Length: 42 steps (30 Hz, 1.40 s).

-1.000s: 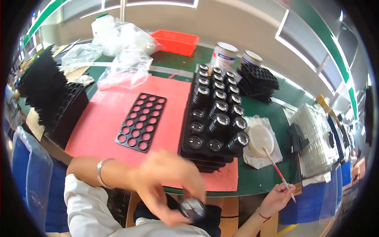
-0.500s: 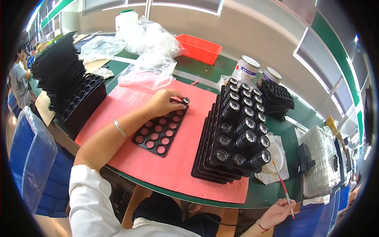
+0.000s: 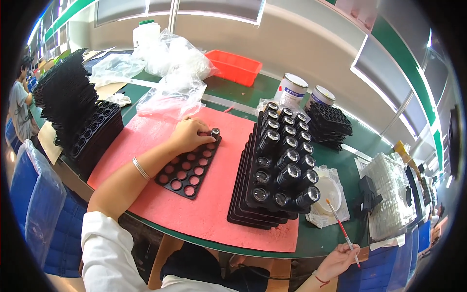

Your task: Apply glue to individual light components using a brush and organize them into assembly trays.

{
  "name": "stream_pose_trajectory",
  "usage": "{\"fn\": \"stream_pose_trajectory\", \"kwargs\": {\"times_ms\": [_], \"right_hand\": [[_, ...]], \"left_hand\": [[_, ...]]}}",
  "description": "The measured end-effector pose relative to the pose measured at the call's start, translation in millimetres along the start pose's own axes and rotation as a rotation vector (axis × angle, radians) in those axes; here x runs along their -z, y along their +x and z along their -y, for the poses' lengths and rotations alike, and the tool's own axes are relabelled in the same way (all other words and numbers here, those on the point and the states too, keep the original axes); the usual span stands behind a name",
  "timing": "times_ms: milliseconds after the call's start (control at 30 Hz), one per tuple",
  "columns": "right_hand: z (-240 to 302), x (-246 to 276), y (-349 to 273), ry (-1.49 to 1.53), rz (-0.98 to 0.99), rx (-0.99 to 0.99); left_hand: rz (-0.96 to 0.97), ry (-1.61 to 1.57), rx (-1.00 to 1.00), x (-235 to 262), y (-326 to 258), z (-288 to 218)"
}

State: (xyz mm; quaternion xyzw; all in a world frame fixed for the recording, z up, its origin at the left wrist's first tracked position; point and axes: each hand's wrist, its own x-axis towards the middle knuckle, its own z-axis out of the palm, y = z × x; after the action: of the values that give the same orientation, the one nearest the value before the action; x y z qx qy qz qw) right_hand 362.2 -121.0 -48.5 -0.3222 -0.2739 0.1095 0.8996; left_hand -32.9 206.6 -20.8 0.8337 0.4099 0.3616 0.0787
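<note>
your left hand [image 3: 190, 135] reaches across the pink mat [image 3: 219, 219], its fingers bent and the thumb and fingertips drawn nearly together on a small black cylinder [image 3: 215, 132] with a shiny top. that piece stands at the far right corner of the holed tray [image 3: 185, 182], and you seem to pinch it by the side so its top stays untouched; whether it is fully seated is hidden by your fingers. the other holes you can see in that tray show pink through them, and it lies flat on the mat, probably so that it sits level within easy reach of your left arm.

your right hand [image 3: 339, 258] is closed lightly around the red and clear brush [image 3: 342, 228], fingers curled about the rear of its handle. its tip hangs over the white dish [image 3: 331, 187], perhaps to let any drip fall there, and the dish sits on a pale sheet [image 3: 316, 221] that likely guards the green table [image 3: 357, 163]. between your hands, the tray stack [image 3: 242, 197] carries many upright black cylinders [image 3: 291, 173], spaced by their holes, likely so they don't knock together.
</note>
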Motion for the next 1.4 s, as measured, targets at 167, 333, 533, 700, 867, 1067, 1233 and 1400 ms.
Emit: {"fn": "stream_pose_trajectory", "kwargs": {"times_ms": [167,333,533,700,867,1067,1233,1400], "right_hand": [[0.5,-11.6,-1.7,0.003,-0.034,-0.005],[3.9,-9.5,-1.2,-0.041,-0.021,-0.001],[8.8,-14.8,-1.6,0.004,-0.005,-0.081],[9.1,-13.0,-0.2,0.028,0.012,-0.073],[12.6,-16.6,-10.6,0.196,0.03,-0.129],[22.2,-37.6,-41.5,0.165,0.394,-0.109],[21.4,-56.0,-66.5,0.166,0.48,-0.11],[18.0,-60.0,-71.2,-0.032,0.51,-0.052]], "left_hand": [[-0.122,-0.061,0.044,31.6,7.2,-34.4],[-0.159,-0.238,-0.18,64.4,8.7,-146.4],[-0.113,-0.204,-0.137,59.0,11.5,-169.8],[-0.268,-0.266,-0.19,66.7,-3.4,-178.9],[0.153,-0.814,-0.148,78.4,-95.1,-204.0],[0.246,-1.18,0.577,27.4,-139.2,-191.6],[0.203,-1.039,0.568,22.1,-137.9,-197.4],[0.213,-1.085,0.558,21.8,-138.8,-196.2]]}}
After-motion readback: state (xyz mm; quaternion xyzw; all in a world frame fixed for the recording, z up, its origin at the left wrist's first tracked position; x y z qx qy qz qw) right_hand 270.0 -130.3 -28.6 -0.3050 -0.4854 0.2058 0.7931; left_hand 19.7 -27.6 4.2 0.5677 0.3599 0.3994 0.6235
